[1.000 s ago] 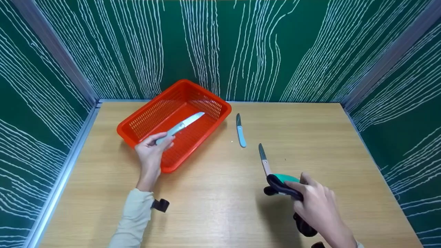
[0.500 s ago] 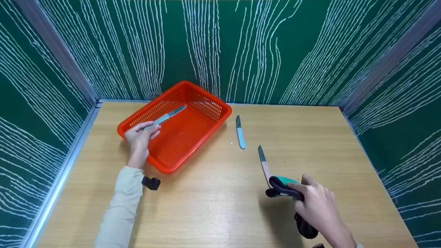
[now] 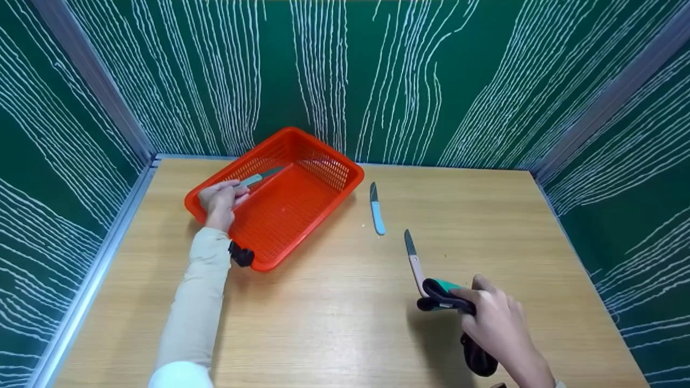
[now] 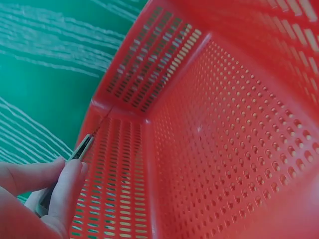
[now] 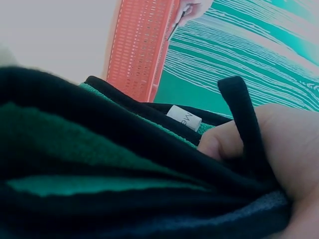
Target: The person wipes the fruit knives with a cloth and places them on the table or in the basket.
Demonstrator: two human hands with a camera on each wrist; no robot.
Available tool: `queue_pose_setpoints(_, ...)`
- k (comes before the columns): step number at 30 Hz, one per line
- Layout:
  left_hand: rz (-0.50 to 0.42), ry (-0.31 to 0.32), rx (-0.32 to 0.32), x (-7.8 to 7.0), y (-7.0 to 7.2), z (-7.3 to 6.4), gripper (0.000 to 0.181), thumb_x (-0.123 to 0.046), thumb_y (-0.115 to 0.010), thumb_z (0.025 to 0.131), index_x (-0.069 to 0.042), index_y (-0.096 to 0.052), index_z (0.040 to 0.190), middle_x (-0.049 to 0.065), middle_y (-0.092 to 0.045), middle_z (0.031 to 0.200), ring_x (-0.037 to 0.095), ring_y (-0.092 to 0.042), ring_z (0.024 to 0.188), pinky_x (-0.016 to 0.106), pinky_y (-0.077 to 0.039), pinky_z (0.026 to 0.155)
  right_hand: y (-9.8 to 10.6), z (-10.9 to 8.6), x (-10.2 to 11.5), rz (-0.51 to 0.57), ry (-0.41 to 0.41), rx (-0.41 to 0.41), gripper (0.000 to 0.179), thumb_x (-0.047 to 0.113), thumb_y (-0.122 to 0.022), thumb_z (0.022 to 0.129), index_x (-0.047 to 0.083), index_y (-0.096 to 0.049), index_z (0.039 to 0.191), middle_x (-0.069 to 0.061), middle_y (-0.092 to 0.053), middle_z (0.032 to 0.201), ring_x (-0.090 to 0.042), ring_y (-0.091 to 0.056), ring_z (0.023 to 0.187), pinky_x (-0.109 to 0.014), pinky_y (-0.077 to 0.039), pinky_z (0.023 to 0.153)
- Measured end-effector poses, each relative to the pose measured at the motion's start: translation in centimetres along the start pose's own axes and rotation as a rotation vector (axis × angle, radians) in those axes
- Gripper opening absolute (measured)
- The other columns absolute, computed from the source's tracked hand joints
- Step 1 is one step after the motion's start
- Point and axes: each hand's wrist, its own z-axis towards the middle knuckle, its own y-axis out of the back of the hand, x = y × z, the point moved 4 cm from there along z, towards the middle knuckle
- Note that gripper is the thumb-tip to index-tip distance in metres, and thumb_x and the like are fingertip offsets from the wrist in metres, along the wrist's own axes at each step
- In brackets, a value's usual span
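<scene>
Inside the left part of the red plastic basket [image 3: 280, 242], my left hand [image 3: 220, 202] pinches a folding knife with a pale green handle [image 3: 250, 180]. The blade is out and points to the basket's far corner. In the left wrist view the knife [image 4: 82, 147] appears edge-on beside the perforated wall, held between thumb and fingers. On the right, my right hand [image 3: 493, 320] grips a folded green cloth with black edging [image 3: 444, 296], above the table. A white label [image 5: 184, 118] shows on the cloth in the right wrist view. The cloth covers the handle end of a pink-handled knife [image 3: 415, 264].
A blue-handled knife [image 3: 377, 213] lies unfolded on the wooden table [image 3: 334, 323], right of the basket. Green walls with white wavy lines [image 3: 388, 81] enclose the table at the back and both sides. A black strap mount [image 3: 241, 255] sits at my left wrist.
My left hand has carried the green-handled knife left and away from me, lower toward the basket's left wall. The right hand and cloth have barely moved.
</scene>
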Motion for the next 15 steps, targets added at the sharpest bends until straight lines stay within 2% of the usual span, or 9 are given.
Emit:
queue_pose_setpoints(4,0.015,0.034,-0.032,0.3,-0.2,0.9,0.032,0.0,-0.063,0.088,-0.004,-0.065,0.12,0.014,-0.062,0.108,0.025,-0.066,0.099,0.03,-0.054,0.083,-0.1,0.0,-0.2,-0.01,0.004,-0.001,0.036,-0.003,-0.061,0.065,0.011,-0.077,0.095,-0.002,-0.046,0.078,-0.017,-0.041,0.051,-0.028,-0.03,0.041)
queue_pose_setpoints(8,0.041,0.05,-0.037,0.9,-0.2,1.6,0.04,-0.004,-0.061,0.09,-0.004,-0.056,0.13,0.015,-0.057,0.121,0.027,-0.063,0.104,0.029,-0.053,0.084,-0.1,0.0,-0.3,-0.008,-0.004,0.002,0.035,-0.003,-0.062,0.066,0.011,-0.077,0.095,-0.002,-0.046,0.077,-0.017,-0.041,0.051,-0.028,-0.031,0.041)
queue_pose_setpoints(15,-0.043,0.12,-0.042,2.0,-0.1,2.2,0.055,-0.005,-0.056,0.093,-0.01,-0.035,0.143,0.011,-0.047,0.137,0.028,-0.054,0.116,0.031,-0.05,0.09,-0.1,0.2,-0.6,-0.015,-0.045,0.049,0.035,-0.002,-0.063,0.067,0.01,-0.076,0.096,-0.003,-0.046,0.078,-0.019,-0.043,0.055,-0.028,-0.032,0.046)
